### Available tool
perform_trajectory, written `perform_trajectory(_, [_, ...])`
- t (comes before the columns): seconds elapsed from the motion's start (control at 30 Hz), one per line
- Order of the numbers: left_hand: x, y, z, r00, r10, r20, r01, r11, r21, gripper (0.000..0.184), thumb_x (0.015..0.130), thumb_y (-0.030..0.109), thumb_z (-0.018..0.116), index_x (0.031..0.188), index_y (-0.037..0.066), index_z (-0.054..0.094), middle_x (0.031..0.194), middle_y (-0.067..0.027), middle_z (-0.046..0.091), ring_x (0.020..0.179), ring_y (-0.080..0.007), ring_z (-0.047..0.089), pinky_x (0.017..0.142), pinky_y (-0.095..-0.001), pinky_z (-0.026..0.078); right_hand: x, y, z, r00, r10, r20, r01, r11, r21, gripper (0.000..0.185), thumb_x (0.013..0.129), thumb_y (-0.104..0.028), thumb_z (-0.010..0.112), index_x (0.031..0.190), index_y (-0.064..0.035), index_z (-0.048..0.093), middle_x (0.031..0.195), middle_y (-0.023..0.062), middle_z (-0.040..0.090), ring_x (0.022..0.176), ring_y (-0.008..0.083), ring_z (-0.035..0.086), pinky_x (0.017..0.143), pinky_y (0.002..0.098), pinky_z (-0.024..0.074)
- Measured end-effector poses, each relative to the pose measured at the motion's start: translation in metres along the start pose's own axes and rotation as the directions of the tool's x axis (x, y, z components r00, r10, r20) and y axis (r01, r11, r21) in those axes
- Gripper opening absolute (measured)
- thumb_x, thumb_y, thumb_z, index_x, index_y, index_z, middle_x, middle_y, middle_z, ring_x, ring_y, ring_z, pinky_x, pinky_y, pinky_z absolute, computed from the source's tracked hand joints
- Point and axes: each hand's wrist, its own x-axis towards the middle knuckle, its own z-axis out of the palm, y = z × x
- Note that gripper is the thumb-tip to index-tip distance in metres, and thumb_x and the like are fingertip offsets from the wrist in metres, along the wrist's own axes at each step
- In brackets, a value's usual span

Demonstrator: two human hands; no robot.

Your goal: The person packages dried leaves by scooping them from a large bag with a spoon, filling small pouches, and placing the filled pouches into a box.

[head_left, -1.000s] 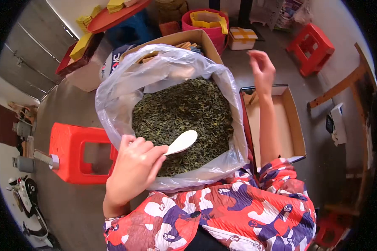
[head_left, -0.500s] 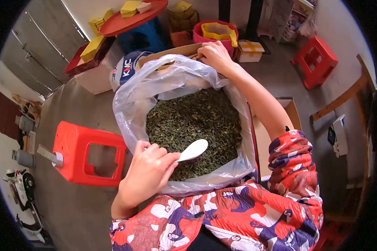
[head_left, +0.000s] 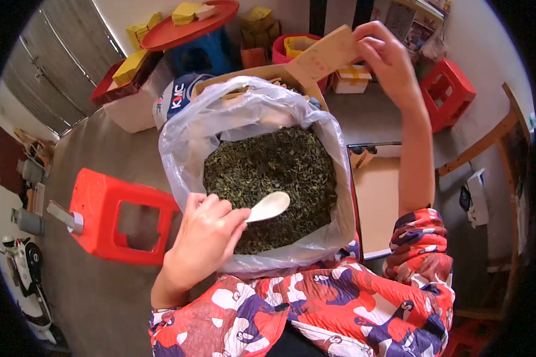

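Note:
Dried green leaves (head_left: 271, 172) fill a clear plastic bag (head_left: 184, 140) that lines a cardboard box in front of me. In my left hand (head_left: 205, 241), closed around its handle, is a white spoon (head_left: 270, 206), its bowl over the leaves. Up at the far right, my right hand (head_left: 384, 59) pinches a flat brown paper packet (head_left: 326, 56) with faint reddish print. The packet is raised above the box's far edge, where several brown pieces stick up behind the bag.
A red plastic stool (head_left: 92, 223) lies at the left, and another red stool (head_left: 443, 98) is at the far right. An open cardboard box (head_left: 378, 205) sits right of the bag. A round red tray (head_left: 214, 21) with yellow packets stands on a blue stool (head_left: 205, 50).
My right hand has moved from the box's far edge up and to the right, drawing out the paper packet. The left hand with the spoon has barely shifted.

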Motion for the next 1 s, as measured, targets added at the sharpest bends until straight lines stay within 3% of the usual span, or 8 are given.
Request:
perform_trajectory(0.1, [0.000,-0.001,0.000,1.000,-0.030,-0.007,0.030,0.997,0.068,0.015,0.084,0.012,0.070,0.099,0.009,0.070,0.080,-0.0073,0.058,0.084,-0.0261,0.055,0.084,-0.0400,0.038,-0.035,-0.040,-0.003,0.991,0.079,0.104,-0.077,0.997,-0.027,0.015,0.099,-0.007,0.056,0.114,-0.0075,0.055,0.087,0.0010,0.062,0.081,0.0073,0.063,0.064,0.0230,0.0470])
perform_trajectory(0.2, [0.000,-0.002,-0.001,0.998,-0.057,-0.039,0.062,0.985,0.162,0.016,0.084,0.012,0.070,0.100,0.008,0.070,0.079,-0.0073,0.056,0.083,-0.0262,0.055,0.083,-0.0406,0.038,-0.072,-0.051,0.025,0.946,-0.123,0.300,0.195,0.955,-0.224,0.022,0.095,-0.006,0.058,0.116,-0.0076,0.055,0.087,0.0061,0.063,0.080,0.0166,0.068,0.066,0.0303,0.0514])
perform_trajectory(0.33, [0.001,-0.004,-0.004,0.997,-0.062,-0.041,0.070,0.968,0.239,0.016,0.083,0.012,0.070,0.099,0.008,0.069,0.078,-0.0073,0.056,0.083,-0.0262,0.055,0.083,-0.0408,0.038,-0.106,-0.040,0.061,0.837,-0.163,0.522,0.313,0.925,-0.214,0.024,0.085,0.000,0.056,0.108,-0.0068,0.055,0.095,0.0117,0.066,0.088,0.0345,0.067,0.073,0.0419,0.0543])
perform_trajectory(0.4, [0.001,-0.002,-0.008,0.997,-0.069,-0.031,0.075,0.955,0.287,0.014,0.083,0.011,0.070,0.097,0.008,0.069,0.078,-0.0073,0.056,0.082,-0.0262,0.055,0.082,-0.0407,0.038,-0.113,-0.041,0.072,0.812,-0.092,0.576,0.221,0.962,-0.158,0.020,0.083,0.002,0.055,0.101,-0.0056,0.053,0.094,0.0109,0.065,0.092,0.0345,0.066,0.075,0.0424,0.0532])
perform_trajectory(0.57, [0.011,0.005,-0.011,0.992,-0.014,0.127,-0.031,0.936,0.350,0.007,0.077,0.010,0.069,0.083,0.007,0.069,0.075,-0.0067,0.058,0.082,-0.0256,0.058,0.084,-0.0404,0.040,-0.131,-0.044,0.087,0.780,-0.106,0.617,0.098,0.994,0.047,0.017,0.084,-0.005,0.060,0.099,-0.0024,0.052,0.123,0.0195,0.056,0.095,0.0413,0.064,0.079,0.0440,0.0537])
perform_trajectory(0.73, [0.048,0.004,0.012,0.963,-0.029,0.267,-0.078,0.922,0.379,0.004,0.074,0.008,0.065,0.076,0.005,0.066,0.075,-0.0100,0.064,0.081,-0.0251,0.062,0.083,-0.0399,0.040,-0.149,-0.053,0.088,0.756,-0.088,0.649,0.042,0.995,0.085,0.031,0.083,-0.020,0.074,0.102,-0.0040,0.056,0.122,0.0182,0.053,0.099,0.0378,0.063,0.080,0.0437,0.0539])
perform_trajectory(0.93, [0.077,-0.019,0.063,0.993,0.025,0.118,-0.069,0.921,0.383,0.019,0.075,0.007,0.064,0.093,0.006,0.063,0.080,-0.0109,0.065,0.087,-0.0275,0.061,0.082,-0.0407,0.040,-0.155,-0.043,0.090,0.752,-0.163,0.639,0.199,0.980,0.016,0.035,0.077,-0.026,0.079,0.098,-0.0078,0.057,0.110,0.0094,0.057,0.096,0.0323,0.061,0.081,0.0427,0.0514])
perform_trajectory(1.0, [0.075,-0.022,0.062,0.986,-0.036,0.162,-0.026,0.930,0.367,0.025,0.075,0.006,0.064,0.100,0.005,0.062,0.086,-0.0124,0.063,0.092,-0.0281,0.059,0.083,-0.0405,0.040,-0.156,-0.042,0.092,0.766,-0.178,0.617,0.234,0.972,-0.009,0.036,0.076,-0.027,0.080,0.096,-0.0089,0.057,0.109,0.0088,0.058,0.096,0.0307,0.061,0.081,0.0413,0.0504])
